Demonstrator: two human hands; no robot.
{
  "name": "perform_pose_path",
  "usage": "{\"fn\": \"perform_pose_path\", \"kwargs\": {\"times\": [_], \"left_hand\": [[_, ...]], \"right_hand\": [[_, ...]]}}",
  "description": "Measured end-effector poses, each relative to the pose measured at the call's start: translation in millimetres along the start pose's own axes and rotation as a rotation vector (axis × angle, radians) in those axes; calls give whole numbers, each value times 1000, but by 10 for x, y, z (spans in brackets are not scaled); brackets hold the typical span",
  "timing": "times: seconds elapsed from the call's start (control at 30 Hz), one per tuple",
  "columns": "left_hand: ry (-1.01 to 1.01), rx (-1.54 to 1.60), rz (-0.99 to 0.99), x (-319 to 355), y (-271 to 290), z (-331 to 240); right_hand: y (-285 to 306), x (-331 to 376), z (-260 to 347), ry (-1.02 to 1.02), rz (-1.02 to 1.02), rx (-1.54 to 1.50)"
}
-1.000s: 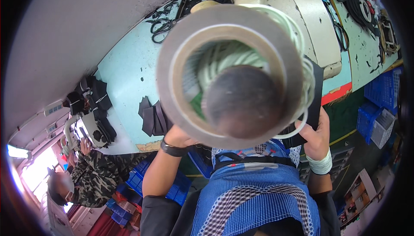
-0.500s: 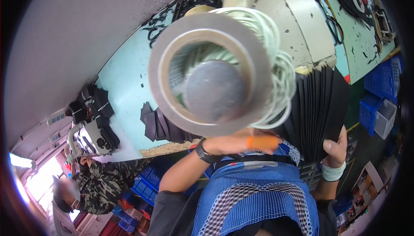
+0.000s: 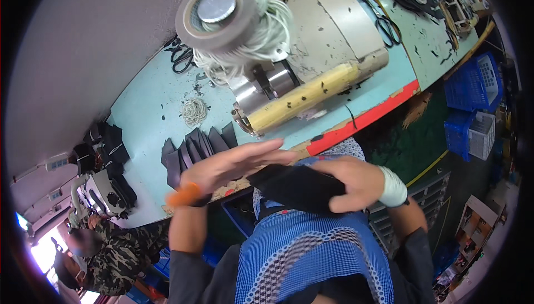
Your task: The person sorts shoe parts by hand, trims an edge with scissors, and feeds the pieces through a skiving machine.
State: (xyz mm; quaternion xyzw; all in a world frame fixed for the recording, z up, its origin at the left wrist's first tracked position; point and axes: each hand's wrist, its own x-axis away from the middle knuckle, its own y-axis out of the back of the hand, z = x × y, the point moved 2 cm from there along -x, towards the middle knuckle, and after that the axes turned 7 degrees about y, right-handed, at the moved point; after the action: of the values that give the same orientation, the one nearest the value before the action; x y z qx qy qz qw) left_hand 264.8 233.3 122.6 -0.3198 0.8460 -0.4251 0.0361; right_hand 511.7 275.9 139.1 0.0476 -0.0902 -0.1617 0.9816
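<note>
My left hand (image 3: 231,165) is stretched out flat beside the black pieces, fingers pointing right, somewhat blurred. Near its wrist are an orange band (image 3: 184,195) and a dark strap. A bundle of black fabric pieces (image 3: 297,188) lies across my front, over the blue checked apron (image 3: 311,237). My right hand (image 3: 356,183), with a white band (image 3: 392,186) on the wrist, grips the bundle's right end, thumb on the near side and fingers on the far side. Beyond my left hand, several dark cut pieces (image 3: 192,149) lie fanned at the table's edge.
A sewing machine (image 3: 320,23) stands ahead, with a tape roll (image 3: 245,4) and white cord (image 3: 278,23) on top. Scissors (image 3: 387,30) and a small cord coil (image 3: 193,112) lie on the pale table (image 3: 147,109). Blue crates (image 3: 473,90) stand right; a person in camouflage (image 3: 122,254) sits left.
The black bundle has come from the right to my front with my right hand. My left hand has swung left. The machine now appears farther off, its tape roll higher and further left.
</note>
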Motion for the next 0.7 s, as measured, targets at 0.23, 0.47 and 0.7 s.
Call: {"fn": "perform_pose_path", "kwargs": {"times": [0.23, 0.47, 0.7], "left_hand": [[131, -805, -307, 239, -495, 440], [111, -872, -383, 153, -376, 443], [101, -828, -525, 151, -458, 360]], "right_hand": [[-253, 124, -125, -22, -135, -126], [-608, 115, -241, -375, -517, -667], [-217, -38, -89, -174, -564, -228]]}}
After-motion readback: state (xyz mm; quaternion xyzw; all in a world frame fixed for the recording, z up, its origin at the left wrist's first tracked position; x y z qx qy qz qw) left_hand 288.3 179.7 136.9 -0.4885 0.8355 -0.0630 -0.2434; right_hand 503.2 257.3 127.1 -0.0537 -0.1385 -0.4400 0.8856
